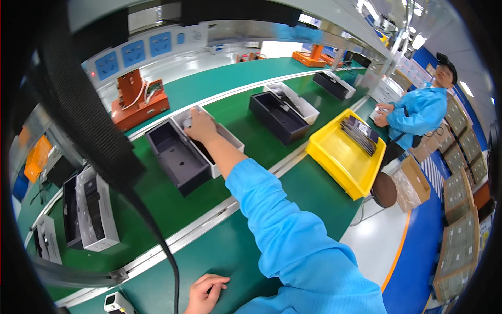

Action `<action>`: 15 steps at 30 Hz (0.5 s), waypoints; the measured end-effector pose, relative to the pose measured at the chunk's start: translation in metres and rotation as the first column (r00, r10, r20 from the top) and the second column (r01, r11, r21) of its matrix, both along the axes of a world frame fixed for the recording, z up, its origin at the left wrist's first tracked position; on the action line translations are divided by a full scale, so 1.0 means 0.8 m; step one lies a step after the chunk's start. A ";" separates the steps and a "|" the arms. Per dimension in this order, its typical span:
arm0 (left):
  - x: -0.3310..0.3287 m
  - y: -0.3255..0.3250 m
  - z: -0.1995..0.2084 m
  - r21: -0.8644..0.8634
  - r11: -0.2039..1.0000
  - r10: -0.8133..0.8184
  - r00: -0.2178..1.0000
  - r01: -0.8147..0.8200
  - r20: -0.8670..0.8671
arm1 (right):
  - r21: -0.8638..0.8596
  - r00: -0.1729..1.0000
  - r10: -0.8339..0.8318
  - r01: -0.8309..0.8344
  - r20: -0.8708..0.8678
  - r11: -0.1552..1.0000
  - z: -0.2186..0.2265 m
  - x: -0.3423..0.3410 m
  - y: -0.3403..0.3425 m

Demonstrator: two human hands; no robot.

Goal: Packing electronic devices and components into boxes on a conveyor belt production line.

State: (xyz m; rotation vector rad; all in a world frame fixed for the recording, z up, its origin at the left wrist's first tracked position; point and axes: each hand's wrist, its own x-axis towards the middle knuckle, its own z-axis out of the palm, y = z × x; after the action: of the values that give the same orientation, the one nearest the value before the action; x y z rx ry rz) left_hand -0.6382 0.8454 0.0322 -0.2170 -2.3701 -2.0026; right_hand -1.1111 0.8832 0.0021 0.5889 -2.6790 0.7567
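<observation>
My right hand (200,125) reaches across the green conveyor belt into an open white box (232,141). Its fingers are curled down inside, near a whitish, filmy item at the box's far end; what they grip is mostly hidden. Against the near side of that box lies an open dark tray-like box (180,159), with small holes in its floor. My left hand (206,294) rests at the green bench's near edge, its fingers loosely curled with nothing visible in them.
More paired dark and white boxes (280,118) line the belt on both sides. A yellow bin (340,157) with flat dark pieces stands at right. A black strap and cable (89,104) hang at left. A co-worker (418,112) in blue stands at far right.
</observation>
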 end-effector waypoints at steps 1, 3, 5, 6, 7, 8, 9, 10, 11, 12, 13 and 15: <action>0.001 0.000 0.002 0.006 1.000 0.024 1.000 -0.024 0.005 | 0.002 1.000 -0.014 0.014 0.014 1.000 0.003 0.001 -0.006; 0.001 -0.004 -0.014 -0.023 1.000 -0.009 1.000 0.009 0.017 | 0.000 1.000 -0.022 0.022 0.008 1.000 0.000 0.002 -0.004; 0.006 -0.016 -0.052 -0.039 0.999 -0.036 0.998 0.038 0.046 | 0.002 1.000 0.002 -0.002 -0.031 1.000 -0.007 -0.005 0.014; 0.000 -0.012 -0.051 -0.021 0.997 -0.070 0.997 0.071 0.032 | 0.011 0.999 0.015 -0.014 -0.046 1.000 -0.013 -0.012 0.027; -0.001 -0.011 -0.053 -0.021 0.997 -0.078 0.996 0.079 0.038 | 0.023 0.998 0.027 -0.025 -0.053 0.999 -0.017 -0.013 0.035; 0.000 -0.011 -0.054 -0.024 0.997 -0.076 0.996 0.078 0.046 | 0.030 0.997 0.051 -0.050 -0.057 0.998 -0.020 -0.010 0.031; 0.001 -0.012 -0.056 -0.028 0.997 -0.073 0.996 0.074 0.054 | 0.033 0.995 0.075 -0.073 -0.062 0.997 -0.022 -0.007 0.030; 0.001 -0.011 -0.058 -0.003 0.998 -0.064 0.996 0.065 0.064 | 0.040 0.994 0.094 -0.092 -0.057 0.995 -0.021 -0.007 0.029; 0.000 -0.010 -0.058 0.021 0.998 -0.058 0.996 0.057 0.073 | 0.044 0.993 0.101 -0.099 -0.053 0.994 -0.021 -0.005 0.025; 0.000 -0.009 -0.057 0.039 0.998 -0.057 0.994 0.053 0.092 | 0.047 0.994 0.104 -0.101 -0.044 0.994 -0.025 0.000 0.026; 0.001 -0.010 -0.058 0.038 0.998 -0.047 0.994 0.043 0.094 | 0.050 0.993 0.110 -0.108 -0.039 0.993 -0.025 0.002 0.026; -0.002 -0.006 -0.063 0.027 0.996 -0.091 0.995 0.089 0.050 | 0.063 0.993 0.113 -0.111 -0.040 0.992 -0.021 -0.003 0.033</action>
State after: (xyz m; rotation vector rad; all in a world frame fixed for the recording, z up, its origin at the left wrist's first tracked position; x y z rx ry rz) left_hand -0.6401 0.8405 -0.0179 -0.2802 -2.4058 -2.0998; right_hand -1.1134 0.9092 -0.0150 0.7679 -2.6547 0.6849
